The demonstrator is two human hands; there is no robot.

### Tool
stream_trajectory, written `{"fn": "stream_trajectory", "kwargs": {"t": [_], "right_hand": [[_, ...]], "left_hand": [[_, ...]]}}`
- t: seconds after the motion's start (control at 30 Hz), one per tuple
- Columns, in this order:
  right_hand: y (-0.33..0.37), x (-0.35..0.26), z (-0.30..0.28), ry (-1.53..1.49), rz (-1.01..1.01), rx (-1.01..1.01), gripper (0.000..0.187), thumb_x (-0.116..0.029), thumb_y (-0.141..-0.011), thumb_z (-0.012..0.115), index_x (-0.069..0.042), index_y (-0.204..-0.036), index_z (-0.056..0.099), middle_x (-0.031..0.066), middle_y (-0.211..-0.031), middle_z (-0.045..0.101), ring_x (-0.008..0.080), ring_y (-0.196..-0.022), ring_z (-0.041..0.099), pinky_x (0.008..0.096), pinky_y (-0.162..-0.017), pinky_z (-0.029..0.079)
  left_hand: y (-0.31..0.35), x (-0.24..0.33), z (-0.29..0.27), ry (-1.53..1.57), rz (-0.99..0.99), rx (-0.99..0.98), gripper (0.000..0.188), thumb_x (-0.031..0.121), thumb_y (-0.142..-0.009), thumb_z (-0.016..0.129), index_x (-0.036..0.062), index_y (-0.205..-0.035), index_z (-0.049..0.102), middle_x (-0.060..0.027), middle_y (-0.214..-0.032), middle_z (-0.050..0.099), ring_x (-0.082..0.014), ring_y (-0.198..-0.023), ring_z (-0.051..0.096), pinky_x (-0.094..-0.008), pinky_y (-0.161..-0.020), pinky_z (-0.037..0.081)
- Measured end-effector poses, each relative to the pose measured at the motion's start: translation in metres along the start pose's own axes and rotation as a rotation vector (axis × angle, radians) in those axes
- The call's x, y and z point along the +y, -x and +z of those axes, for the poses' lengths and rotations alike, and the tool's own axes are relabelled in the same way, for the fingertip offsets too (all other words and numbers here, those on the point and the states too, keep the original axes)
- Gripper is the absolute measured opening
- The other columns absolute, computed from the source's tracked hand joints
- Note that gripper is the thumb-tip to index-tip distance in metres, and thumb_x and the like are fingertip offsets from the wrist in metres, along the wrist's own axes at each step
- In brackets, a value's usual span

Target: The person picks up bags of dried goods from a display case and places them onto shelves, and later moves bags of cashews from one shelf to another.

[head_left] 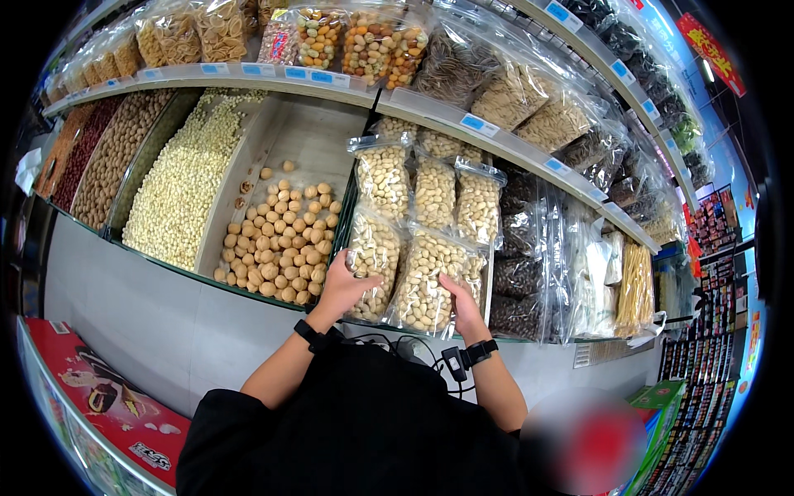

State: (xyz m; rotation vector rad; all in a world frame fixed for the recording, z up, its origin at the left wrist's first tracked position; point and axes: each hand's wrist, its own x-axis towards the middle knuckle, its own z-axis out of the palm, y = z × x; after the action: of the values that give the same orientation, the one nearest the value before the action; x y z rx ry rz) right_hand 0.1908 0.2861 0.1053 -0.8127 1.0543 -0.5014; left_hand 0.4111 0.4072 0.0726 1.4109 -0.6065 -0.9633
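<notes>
My left hand (341,288) grips the left edge of a clear bag of pale nuts (376,256), its thumb lying across the front. A second, fuller clear bag of pale nuts (423,289) is beside it at the bin's front edge. My right hand (461,299) holds that bag's right side, thumb on the plastic and the other fingers mostly hidden. The two bags touch along their sides. Behind them, similar bags (433,192) stand in the same bin. The exact kind of nut is hard to make out.
Left of the bags, a bin holds loose walnuts (277,240); farther left is a bin of pale kernels (178,186). Dark-filled bags (519,285) are stacked to the right. A shelf edge with price tags (480,124) overhangs the bins. A red-sided case (107,397) stands at lower left.
</notes>
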Motion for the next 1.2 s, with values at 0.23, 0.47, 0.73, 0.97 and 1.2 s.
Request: {"fn": "stream_trajectory", "kwargs": {"t": [0.23, 0.47, 0.73, 0.97, 1.2], "right_hand": [[0.0, 0.018, -0.018, -0.184, 0.053, -0.038, 0.05, -0.028, -0.088, 0.061, 0.0, -0.126, 0.048, 0.0138, -0.116, 0.06, 0.0241, -0.102, 0.061, 0.0366, -0.089, 0.05], [0.011, 0.036, -0.022, -0.309, 0.034, -0.051, 0.052, -0.031, -0.088, 0.059, -0.001, -0.129, 0.046, 0.0134, -0.124, 0.057, 0.0258, -0.11, 0.057, 0.0387, -0.096, 0.046], [0.031, 0.056, -0.025, -0.566, 0.076, 0.046, 0.052, -0.034, -0.091, 0.052, -0.001, -0.131, 0.045, 0.0163, -0.125, 0.056, 0.0298, -0.111, 0.058, 0.0418, -0.096, 0.047], [0.064, 0.054, -0.023, -0.633, -0.052, -0.08, 0.056, -0.036, -0.092, 0.052, -0.001, -0.134, 0.041, 0.017, -0.127, 0.054, 0.0298, -0.112, 0.057, 0.0419, -0.097, 0.046], [0.186, 0.079, -0.048, -0.668, -0.406, -0.126, 0.077, -0.03, -0.077, 0.07, 0.002, -0.137, 0.035, 0.0184, -0.133, 0.049, 0.0324, -0.117, 0.053, 0.0441, -0.1, 0.043]], "left_hand": [[0.011, 0.069, -0.031, 0.49, -0.346, -0.164, 0.037, 0.01, -0.08, 0.069, -0.0042, -0.111, 0.055, -0.0143, -0.102, 0.065, -0.0201, -0.087, 0.067, -0.0345, -0.077, 0.056], [0.001, 0.019, -0.014, 0.824, -0.593, -0.563, 0.048, 0.032, -0.09, 0.056, -0.0018, -0.123, 0.05, -0.0158, -0.113, 0.062, -0.0255, -0.099, 0.064, -0.0374, -0.086, 0.054], [-0.005, 0.0, 0.012, 0.65, -0.752, -0.553, 0.047, 0.035, -0.091, 0.056, -0.001, -0.122, 0.051, -0.014, -0.11, 0.063, -0.0217, -0.094, 0.066, -0.0338, -0.083, 0.055], [0.016, 0.027, 0.012, 0.657, -0.669, -0.622, 0.051, 0.031, -0.09, 0.057, -0.0037, -0.125, 0.047, -0.0153, -0.113, 0.062, -0.023, -0.095, 0.065, -0.0358, -0.084, 0.055], [0.079, 0.072, 0.032, 0.408, -0.455, -0.846, 0.063, 0.024, -0.077, 0.072, -0.0022, -0.127, 0.046, -0.0121, -0.118, 0.058, -0.021, -0.108, 0.057, -0.0345, -0.093, 0.047]]}}
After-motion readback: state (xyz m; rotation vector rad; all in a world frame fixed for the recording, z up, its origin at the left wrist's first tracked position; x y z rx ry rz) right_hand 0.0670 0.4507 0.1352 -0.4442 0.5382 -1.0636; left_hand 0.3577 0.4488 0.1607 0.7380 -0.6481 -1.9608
